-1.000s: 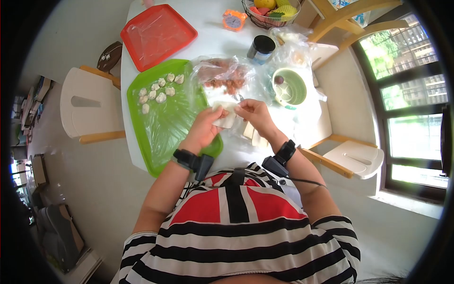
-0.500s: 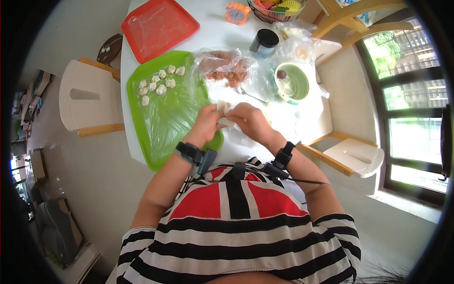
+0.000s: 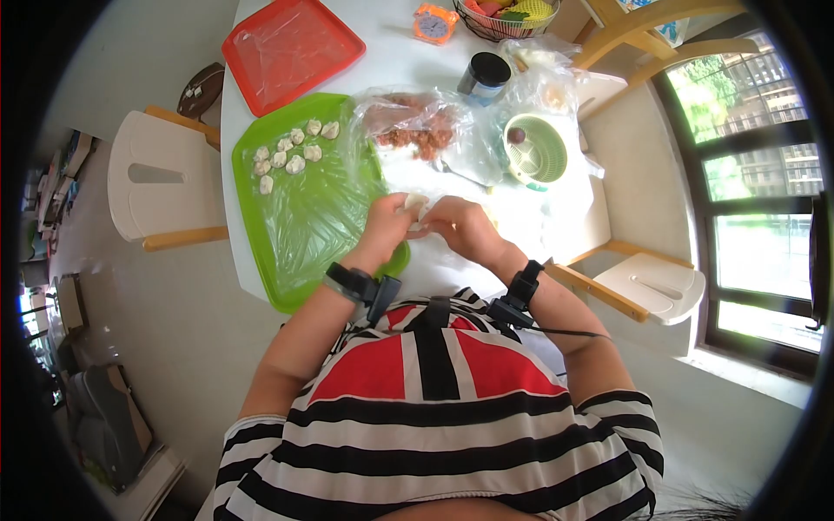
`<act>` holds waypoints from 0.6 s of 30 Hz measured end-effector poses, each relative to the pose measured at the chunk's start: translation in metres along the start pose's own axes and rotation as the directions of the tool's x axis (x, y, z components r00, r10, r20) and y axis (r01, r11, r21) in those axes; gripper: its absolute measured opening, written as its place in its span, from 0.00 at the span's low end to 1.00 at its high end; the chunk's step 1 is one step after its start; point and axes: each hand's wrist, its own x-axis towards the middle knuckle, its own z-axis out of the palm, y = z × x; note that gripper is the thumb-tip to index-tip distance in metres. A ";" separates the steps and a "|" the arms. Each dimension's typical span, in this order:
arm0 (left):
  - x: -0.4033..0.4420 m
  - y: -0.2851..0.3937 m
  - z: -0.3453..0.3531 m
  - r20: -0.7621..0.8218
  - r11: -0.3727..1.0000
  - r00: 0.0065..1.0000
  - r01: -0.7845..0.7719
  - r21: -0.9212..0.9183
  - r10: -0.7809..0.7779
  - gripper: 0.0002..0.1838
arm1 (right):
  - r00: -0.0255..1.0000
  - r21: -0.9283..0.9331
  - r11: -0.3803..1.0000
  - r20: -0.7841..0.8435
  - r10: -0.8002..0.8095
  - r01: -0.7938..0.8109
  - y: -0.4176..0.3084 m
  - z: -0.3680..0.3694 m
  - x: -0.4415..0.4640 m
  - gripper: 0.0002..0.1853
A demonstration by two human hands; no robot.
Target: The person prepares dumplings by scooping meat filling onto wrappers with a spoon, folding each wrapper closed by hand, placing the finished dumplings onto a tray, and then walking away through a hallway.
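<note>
Near green tray, our left hand, right hand: fingers seemingly clamped on dumpling wrapper; hard pinch could tear it.

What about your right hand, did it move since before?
Yes: the right hand moved slightly away from the green basket, toward the striped shirt.

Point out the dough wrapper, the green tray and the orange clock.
Dough wrapper (image 3: 415,202): head view, its visible upper part.
Green tray (image 3: 254,221): head view, its left rim.
Orange clock (image 3: 433,26): head view, its dial.
</note>
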 end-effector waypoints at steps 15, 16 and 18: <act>-0.004 0.012 0.003 0.064 0.986 0.991 -0.124 0.107 0.118 0.16 | 0.912 0.123 0.961 -0.306 0.275 -0.248 0.013 0.012 0.002 0.04; -0.009 0.021 0.003 0.034 0.986 0.997 -0.076 0.149 0.072 0.18 | 0.868 0.246 0.913 -0.305 0.392 -0.326 0.010 0.011 0.003 0.04; -0.012 0.029 0.002 0.002 0.981 1.000 -0.028 0.190 0.028 0.20 | 0.815 0.364 0.845 -0.289 0.502 -0.392 0.010 0.010 0.003 0.04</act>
